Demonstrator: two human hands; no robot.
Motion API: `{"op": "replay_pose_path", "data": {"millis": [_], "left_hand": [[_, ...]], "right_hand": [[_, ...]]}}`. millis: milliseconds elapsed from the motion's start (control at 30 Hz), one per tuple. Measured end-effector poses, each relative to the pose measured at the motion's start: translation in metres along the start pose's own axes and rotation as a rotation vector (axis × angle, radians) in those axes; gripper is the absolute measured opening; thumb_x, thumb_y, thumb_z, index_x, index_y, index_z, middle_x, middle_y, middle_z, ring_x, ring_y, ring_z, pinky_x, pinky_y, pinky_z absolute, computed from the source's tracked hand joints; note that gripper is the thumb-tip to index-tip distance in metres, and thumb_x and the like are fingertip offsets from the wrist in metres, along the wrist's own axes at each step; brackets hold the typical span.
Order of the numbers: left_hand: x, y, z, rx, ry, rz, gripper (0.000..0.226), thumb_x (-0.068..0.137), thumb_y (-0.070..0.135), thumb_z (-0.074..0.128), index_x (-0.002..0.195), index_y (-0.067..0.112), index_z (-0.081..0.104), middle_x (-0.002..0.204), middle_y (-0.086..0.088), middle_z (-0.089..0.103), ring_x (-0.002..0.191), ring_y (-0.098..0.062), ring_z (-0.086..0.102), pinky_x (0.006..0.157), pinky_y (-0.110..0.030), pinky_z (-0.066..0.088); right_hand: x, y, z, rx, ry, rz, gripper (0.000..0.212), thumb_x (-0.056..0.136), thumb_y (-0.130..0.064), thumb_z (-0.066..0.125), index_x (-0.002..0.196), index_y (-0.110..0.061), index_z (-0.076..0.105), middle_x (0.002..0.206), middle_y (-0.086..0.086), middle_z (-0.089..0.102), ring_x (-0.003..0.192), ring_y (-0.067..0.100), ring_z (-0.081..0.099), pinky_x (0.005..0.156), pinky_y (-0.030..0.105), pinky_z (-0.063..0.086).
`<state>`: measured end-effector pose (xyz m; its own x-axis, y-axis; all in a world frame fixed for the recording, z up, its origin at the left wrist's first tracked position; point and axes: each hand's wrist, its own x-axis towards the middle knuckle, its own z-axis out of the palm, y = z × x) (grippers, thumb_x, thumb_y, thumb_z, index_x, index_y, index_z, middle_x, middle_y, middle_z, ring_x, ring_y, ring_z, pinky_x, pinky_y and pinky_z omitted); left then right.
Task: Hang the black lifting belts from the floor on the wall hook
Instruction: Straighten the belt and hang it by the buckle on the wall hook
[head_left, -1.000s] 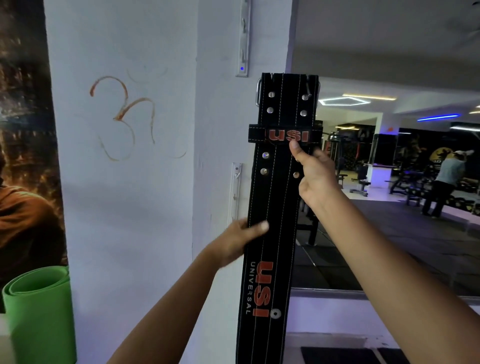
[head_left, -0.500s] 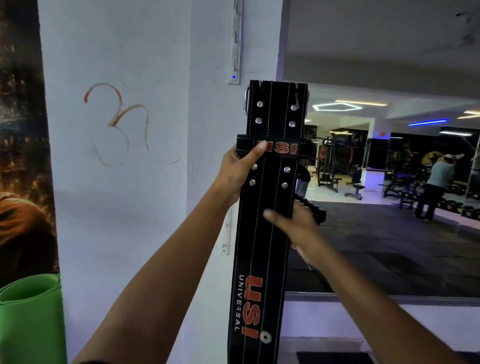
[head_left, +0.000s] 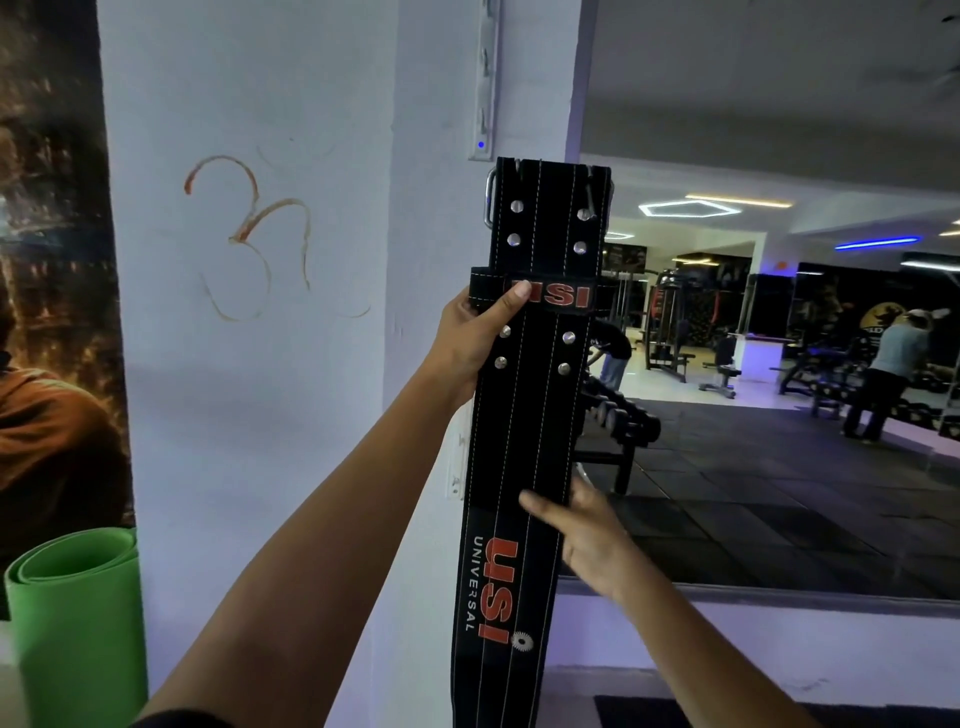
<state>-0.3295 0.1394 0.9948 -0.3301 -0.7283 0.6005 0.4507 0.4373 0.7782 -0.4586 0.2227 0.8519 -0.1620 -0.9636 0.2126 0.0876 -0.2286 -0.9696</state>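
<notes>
A black lifting belt with red USI lettering hangs upright against the white wall, its metal buckle at the top. My left hand grips the belt's left edge at the keeper loop, thumb across the front. Lower down, my right hand holds the belt's right edge just above the large logo, thumb on the front. A white hook rail runs up the wall directly above the belt. Whether the buckle rests on a hook is hidden behind the belt.
A second white hook rail peeks out left of the belt. A rolled green mat stands at the lower left beside a wall poster. A large mirror on the right reflects gym machines and a person.
My left hand moved up from the belt's middle to the keeper loop. My right hand dropped from the loop to the belt's lower part. The belt stayed upright in place.
</notes>
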Motion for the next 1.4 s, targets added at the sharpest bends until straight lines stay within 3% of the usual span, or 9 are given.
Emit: {"op": "replay_pose_path", "data": {"millis": [100, 333, 433, 600, 800, 900, 1167, 1267, 1400], "left_hand": [[0.001, -0.001, -0.004, 0.01, 0.019, -0.005, 0.025, 0.086, 0.028, 0.065, 0.107, 0.013, 0.063, 0.103, -0.007, 0.07, 0.102, -0.026, 0.068, 0.091, -0.042, 0.054], [0.001, 0.002, -0.004, -0.015, 0.012, 0.014, 0.034, 0.086, 0.026, 0.065, 0.113, 0.006, 0.062, 0.107, -0.012, 0.069, 0.103, -0.027, 0.067, 0.092, -0.041, 0.054], [0.001, 0.003, -0.006, -0.023, 0.015, 0.01, 0.032, 0.085, 0.027, 0.066, 0.111, 0.008, 0.063, 0.106, -0.011, 0.07, 0.105, -0.029, 0.067, 0.093, -0.044, 0.053], [0.002, 0.009, -0.01, -0.011, 0.023, 0.014, 0.035, 0.086, 0.028, 0.065, 0.114, 0.007, 0.062, 0.109, -0.013, 0.069, 0.105, -0.029, 0.067, 0.093, -0.045, 0.053], [0.001, 0.01, -0.012, -0.001, 0.011, 0.032, 0.023, 0.086, 0.025, 0.065, 0.105, 0.012, 0.064, 0.1, -0.007, 0.071, 0.098, -0.023, 0.069, 0.09, -0.04, 0.054], [0.0, 0.007, -0.017, 0.008, 0.009, 0.027, 0.025, 0.085, 0.026, 0.065, 0.105, 0.012, 0.064, 0.106, -0.011, 0.071, 0.102, -0.026, 0.068, 0.09, -0.041, 0.054], [-0.003, 0.005, -0.033, 0.042, -0.03, -0.077, 0.028, 0.082, 0.02, 0.069, 0.108, 0.015, 0.061, 0.109, -0.01, 0.069, 0.103, -0.027, 0.067, 0.094, -0.042, 0.052], [0.007, 0.026, -0.036, -0.011, -0.063, -0.074, 0.03, 0.084, 0.013, 0.065, 0.112, 0.009, 0.058, 0.103, -0.009, 0.067, 0.094, -0.026, 0.066, 0.086, -0.038, 0.055], [0.03, 0.065, -0.038, 0.123, 0.046, -0.174, 0.041, 0.089, 0.052, 0.048, 0.097, 0.015, 0.064, 0.088, 0.0, 0.066, 0.077, -0.019, 0.064, 0.065, -0.031, 0.051]], "right_hand": [[-0.002, 0.012, 0.003, 0.023, -0.022, 0.045, 0.039, 0.068, -0.011, 0.071, 0.105, -0.015, 0.063, 0.118, 0.009, 0.067, 0.12, 0.025, 0.057, 0.108, 0.044, 0.039], [0.024, -0.044, 0.011, 0.115, 0.076, -0.187, 0.03, 0.08, -0.014, 0.064, 0.109, -0.019, 0.064, 0.12, 0.006, 0.065, 0.122, 0.025, 0.054, 0.106, 0.046, 0.04], [0.008, -0.016, 0.008, -0.025, 0.039, -0.053, 0.041, 0.079, -0.011, 0.066, 0.118, -0.018, 0.056, 0.119, -0.004, 0.06, 0.126, 0.022, 0.049, 0.103, 0.038, 0.041], [-0.009, 0.027, 0.004, -0.023, -0.054, 0.143, 0.056, 0.056, -0.012, 0.077, 0.11, -0.011, 0.061, 0.118, 0.012, 0.067, 0.119, 0.027, 0.057, 0.11, 0.044, 0.036], [0.024, -0.065, 0.012, 0.077, -0.008, -0.116, 0.065, 0.064, -0.039, 0.075, 0.121, -0.017, 0.054, 0.127, 0.004, 0.058, 0.117, 0.019, 0.054, 0.106, 0.046, 0.037], [0.032, -0.127, 0.023, 0.084, 0.037, -0.242, 0.049, 0.078, -0.038, 0.063, 0.119, -0.012, 0.056, 0.113, 0.008, 0.063, 0.095, 0.023, 0.062, 0.078, 0.036, 0.051], [0.057, -0.188, 0.054, -0.008, 0.228, -0.288, 0.005, 0.085, -0.014, 0.063, 0.087, -0.01, 0.065, 0.085, 0.004, 0.064, 0.09, 0.023, 0.062, 0.084, 0.044, 0.054], [0.069, -0.179, 0.056, -0.036, 0.313, -0.326, 0.028, 0.084, -0.01, 0.064, 0.112, -0.012, 0.064, 0.105, 0.006, 0.066, 0.099, 0.021, 0.062, 0.093, 0.046, 0.051], [0.071, -0.166, 0.063, -0.05, 0.354, -0.348, 0.042, 0.081, -0.014, 0.067, 0.122, -0.019, 0.057, 0.14, 0.007, 0.049, 0.129, 0.024, 0.045, 0.11, 0.05, 0.035]]}}
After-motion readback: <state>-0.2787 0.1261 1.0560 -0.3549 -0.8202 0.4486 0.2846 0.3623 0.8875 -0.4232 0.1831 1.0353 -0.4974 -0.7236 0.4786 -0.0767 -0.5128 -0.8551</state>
